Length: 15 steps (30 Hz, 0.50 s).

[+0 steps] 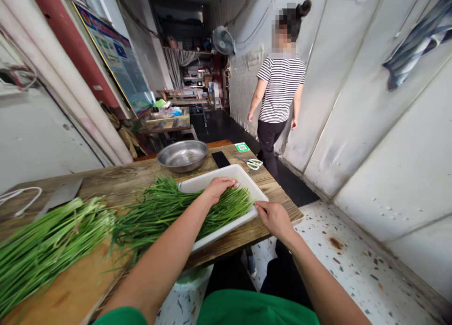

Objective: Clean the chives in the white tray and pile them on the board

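A bunch of garlic chives (226, 212) lies in a white plastic tray (197, 180), its leafy ends spilling over the left side onto the table. My left hand (221, 188) is closed in a pinch above the stalk ends, with a bit of green at the fingertips. At the tray's right rim, my right hand (275, 217) pinches the thin end of a chive stalk, fingers closed. Another pile of chives (52, 245) rests on a wooden board (70, 287) to the left.
Behind the tray are a metal basin (182, 155), a black phone (221, 160), scissors (254, 164) and a QR card (242, 147). A white cable (21, 192) lies at far left. A person in a striped shirt (282, 87) stands beyond the table near the right wall.
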### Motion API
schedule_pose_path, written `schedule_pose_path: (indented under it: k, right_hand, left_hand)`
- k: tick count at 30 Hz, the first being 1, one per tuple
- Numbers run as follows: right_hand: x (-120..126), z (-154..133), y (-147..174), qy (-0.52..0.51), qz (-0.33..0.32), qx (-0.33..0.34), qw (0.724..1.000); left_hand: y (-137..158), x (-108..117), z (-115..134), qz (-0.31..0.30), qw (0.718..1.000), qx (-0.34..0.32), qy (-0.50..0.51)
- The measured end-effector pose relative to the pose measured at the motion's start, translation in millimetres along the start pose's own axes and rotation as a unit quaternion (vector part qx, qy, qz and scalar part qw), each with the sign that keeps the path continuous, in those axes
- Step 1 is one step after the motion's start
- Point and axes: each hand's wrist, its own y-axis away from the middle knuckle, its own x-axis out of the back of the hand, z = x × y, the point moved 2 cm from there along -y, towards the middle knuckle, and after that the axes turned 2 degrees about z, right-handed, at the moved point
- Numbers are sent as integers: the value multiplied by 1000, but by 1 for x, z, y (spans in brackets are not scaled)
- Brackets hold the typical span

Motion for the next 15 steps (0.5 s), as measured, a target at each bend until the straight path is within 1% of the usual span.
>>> schedule_pose_path:
  k: [7, 15]
  right_hand:
    - [-1, 0, 2, -8, 0, 7, 1000]
    - [0, 0, 3, -4, -2, 8, 1000]
  left_hand:
    - [-2, 2, -3, -3, 1000, -19, -21]
    - [-2, 2, -4, -1, 1000, -9, -5]
